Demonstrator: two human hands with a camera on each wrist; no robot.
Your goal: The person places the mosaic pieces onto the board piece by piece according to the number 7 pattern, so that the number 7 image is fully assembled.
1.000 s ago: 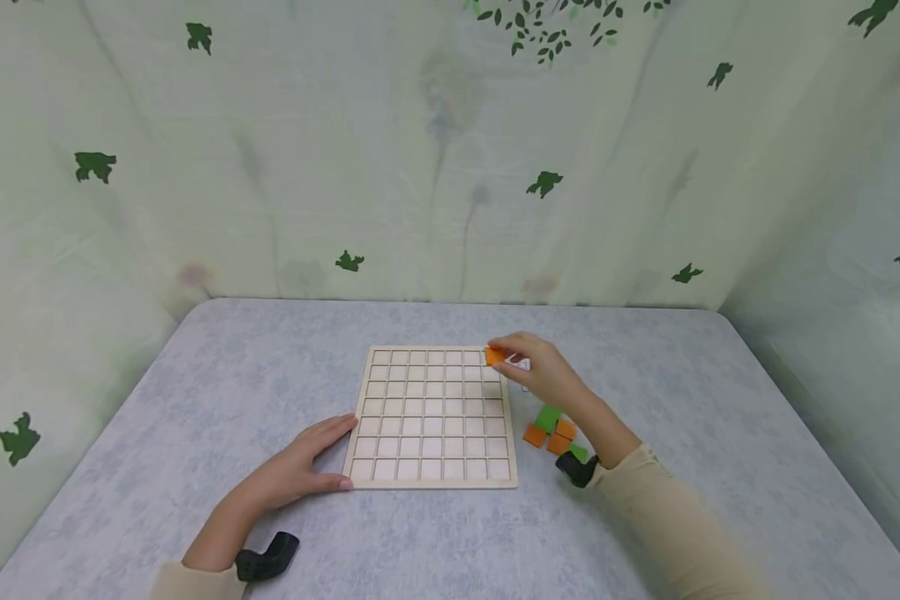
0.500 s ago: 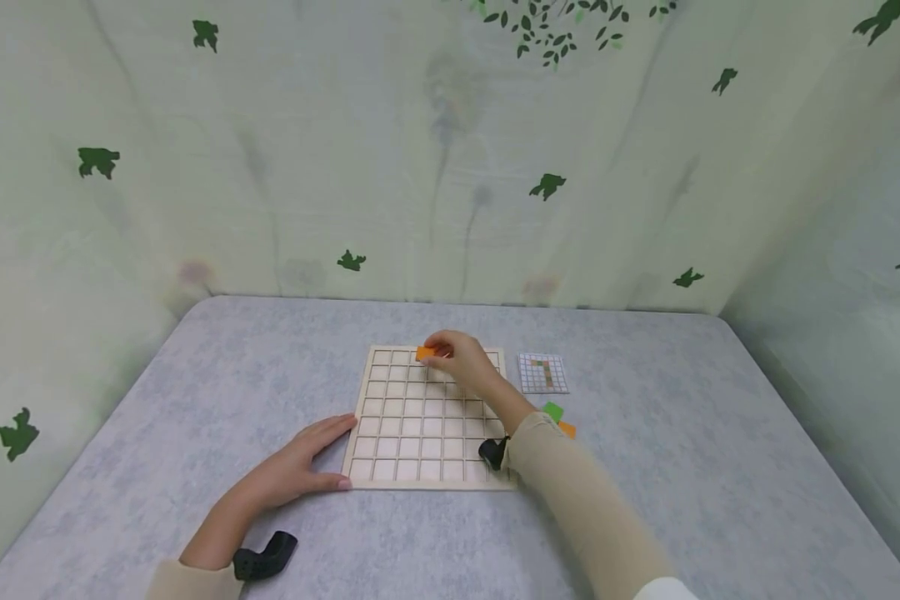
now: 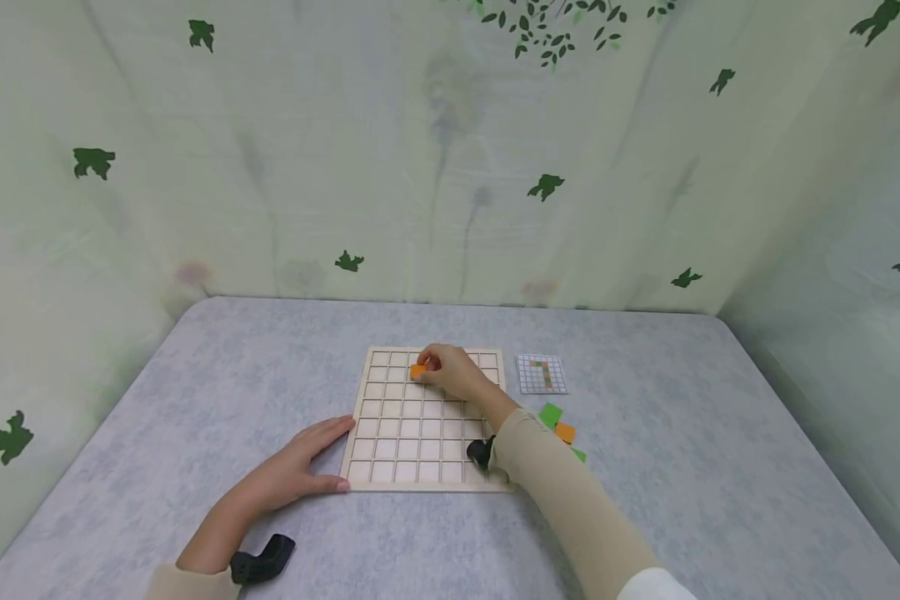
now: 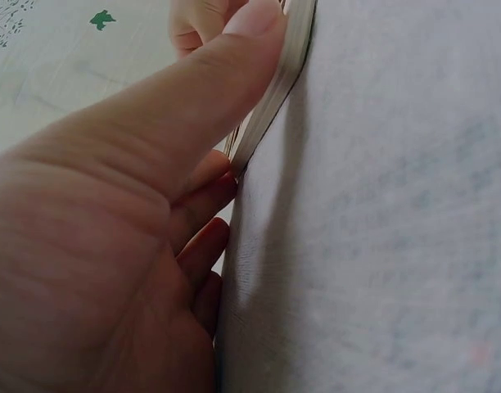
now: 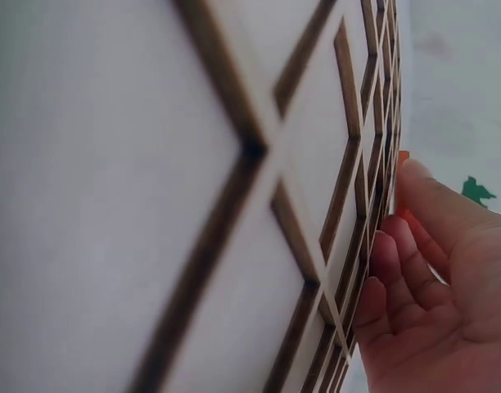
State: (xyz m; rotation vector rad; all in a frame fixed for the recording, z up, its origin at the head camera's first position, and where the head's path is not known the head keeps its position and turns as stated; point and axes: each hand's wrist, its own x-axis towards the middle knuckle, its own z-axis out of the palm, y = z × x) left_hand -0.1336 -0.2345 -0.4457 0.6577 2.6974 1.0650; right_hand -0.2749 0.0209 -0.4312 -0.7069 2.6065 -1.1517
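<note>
A wooden grid board with square cells lies on the table. Over its second row from the back, my right hand pinches an orange square tile between thumb and fingers. In the right wrist view the tile's orange edge shows at the thumb tip, close to the board; whether it sits in a cell I cannot tell. My left hand rests against the board's left edge, thumb at the near corner and fingers farther up. The left wrist view shows that thumb on the board's side.
Right of the board lie loose tiles, among them a green tile and an orange tile, partly hidden by the right sleeve. Behind them is a small card printed with a coloured grid pattern. A patterned cloth backdrop rises beyond the table.
My right hand has carried the orange tile leftward from the board's back right corner, then slightly nearer to me. The pattern card has come into full sight. My left hand has stayed put.
</note>
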